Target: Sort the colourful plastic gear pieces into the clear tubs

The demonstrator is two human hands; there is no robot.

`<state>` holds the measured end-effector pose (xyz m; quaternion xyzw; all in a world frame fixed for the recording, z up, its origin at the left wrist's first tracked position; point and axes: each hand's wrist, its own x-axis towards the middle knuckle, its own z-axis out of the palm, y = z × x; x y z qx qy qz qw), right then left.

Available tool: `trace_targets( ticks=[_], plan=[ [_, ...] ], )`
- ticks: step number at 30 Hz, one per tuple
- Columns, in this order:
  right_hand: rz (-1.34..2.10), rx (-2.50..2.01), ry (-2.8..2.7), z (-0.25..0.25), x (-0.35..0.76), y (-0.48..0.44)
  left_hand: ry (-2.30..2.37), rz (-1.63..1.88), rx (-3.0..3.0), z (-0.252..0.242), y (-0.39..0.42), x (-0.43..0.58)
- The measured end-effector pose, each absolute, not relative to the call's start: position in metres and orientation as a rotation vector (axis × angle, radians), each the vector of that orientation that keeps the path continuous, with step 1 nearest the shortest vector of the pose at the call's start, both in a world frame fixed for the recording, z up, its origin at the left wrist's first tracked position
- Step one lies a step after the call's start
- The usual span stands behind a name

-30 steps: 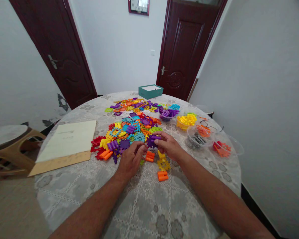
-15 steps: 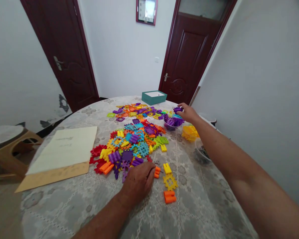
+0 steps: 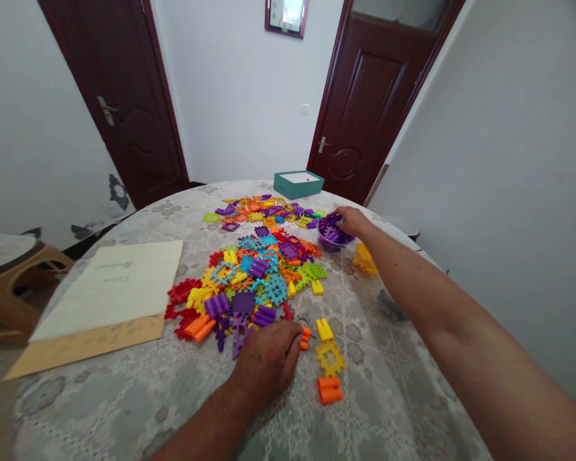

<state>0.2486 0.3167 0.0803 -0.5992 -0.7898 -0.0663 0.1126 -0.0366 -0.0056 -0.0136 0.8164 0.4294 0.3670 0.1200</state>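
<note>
My right hand point(image 3: 354, 221) reaches over a clear round bowl point(image 3: 333, 246) of purple building blocks point(image 3: 330, 229). Its fingers are bent around a purple block at the bowl's top, partly lost among the others. Near the front of the table, my left hand point(image 3: 271, 355) rests with curled fingers, closed at an orange building block point(image 3: 305, 337) that sticks out past the fingertips. To the right of that hand lie a yellow two-pronged block point(image 3: 324, 330), a yellow square block point(image 3: 330, 358) and an orange block point(image 3: 329, 390).
A mixed heap of coloured blocks point(image 3: 254, 269) fills the table's middle, with another pile point(image 3: 264, 210) behind it. A green box point(image 3: 298, 184) stands at the far edge. Paper sheets point(image 3: 120, 288) lie left. A container of yellow blocks point(image 3: 365, 258) sits beside my right forearm.
My right hand has moved left and down into the purple bowl with the purple block it carried. The left hand stays almost in place by the orange block. The view has shifted slightly.
</note>
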Motion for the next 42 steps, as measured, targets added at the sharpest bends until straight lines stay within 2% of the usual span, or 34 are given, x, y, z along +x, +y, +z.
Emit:
trace_targets(
  ticks=[17,31,36,42],
  plan=[
    [-0.239,-1.811,-2.224,0.070,0.245,0.324,1.230,1.041,2.382,-0.016,-0.006,-0.036],
    [-0.149,-1.875,-2.061,0.073,0.241,0.316,1.213,1.011,2.380,-0.016,-0.007,-0.036],
    [-0.218,-1.801,-1.941,0.079,0.239,0.290,1.228,1.033,2.415,-0.013,-0.007,-0.036],
    [-0.184,-1.498,-1.907,0.073,0.222,0.209,1.278,1.046,2.430,-0.013,-0.005,-0.037]
  ],
)
